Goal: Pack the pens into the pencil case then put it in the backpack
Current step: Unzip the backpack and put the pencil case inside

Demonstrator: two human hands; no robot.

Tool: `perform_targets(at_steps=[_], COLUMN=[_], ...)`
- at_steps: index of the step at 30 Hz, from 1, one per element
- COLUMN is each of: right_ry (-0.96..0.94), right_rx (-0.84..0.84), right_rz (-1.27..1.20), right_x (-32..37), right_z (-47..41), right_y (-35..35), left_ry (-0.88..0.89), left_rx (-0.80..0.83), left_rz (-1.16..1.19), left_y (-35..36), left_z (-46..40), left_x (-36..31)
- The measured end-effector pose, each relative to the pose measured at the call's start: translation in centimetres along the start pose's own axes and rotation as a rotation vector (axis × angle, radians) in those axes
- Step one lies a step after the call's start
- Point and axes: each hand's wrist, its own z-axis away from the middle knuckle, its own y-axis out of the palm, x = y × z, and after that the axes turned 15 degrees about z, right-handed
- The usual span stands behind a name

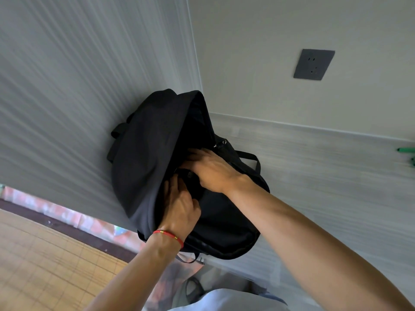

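Note:
A black backpack (143,158) lies on the grey table (325,176) with its main opening gaping toward me. Both hands are at that opening. A dark rounded pencil case (190,179) shows between them, partly inside the bag. My right hand (213,170) lies over the case, its fingers reaching into the opening. My left hand (182,207), with a red string on the wrist, curls its fingers around the backpack's front edge beside the case. Most of the case is hidden by the hands and the bag's fabric.
Two green pens (407,150) lie at the far right edge of the table. A dark wall socket (314,64) sits on the wall behind. The table's left edge drops to a wooden floor (45,261). A backpack strap (249,157) loops out to the right.

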Motion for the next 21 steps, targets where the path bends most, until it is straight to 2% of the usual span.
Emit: perform_targets(at_steps=[3,8,11,14,17,21], right_ry=[0.144,0.464,0.62,0.636,0.641,0.724], right_rx=[-0.203,-0.4,-0.368,-0.278,-0.207,-0.168], right_rz=[-0.123,-0.238,-0.336,-0.393,-0.447,-0.571], right_x=[-1.8,-4.8,-5.8,-6.0,-6.1,-5.7], right_z=[1.8,4.0,4.4,4.4,4.4,5.7], right_y=[-0.3,-0.3,0.2,0.3,0.5,0.6], left_ry=[0.01,0.069,0.18,0.216,0.226,0.329], left_rx=[-0.017,-0.037,-0.079,-0.056,-0.015,-0.028], left_rz=[-0.046,-0.067,-0.055,-0.045,0.133,0.431], left_y=[0.0,-0.2,-0.3,-0.4,0.3,0.2], left_z=[-0.1,0.5,0.7,1.0,1.0,1.0], left_x=[-0.1,-0.7,-1.3,-2.1,-2.0,-2.3])
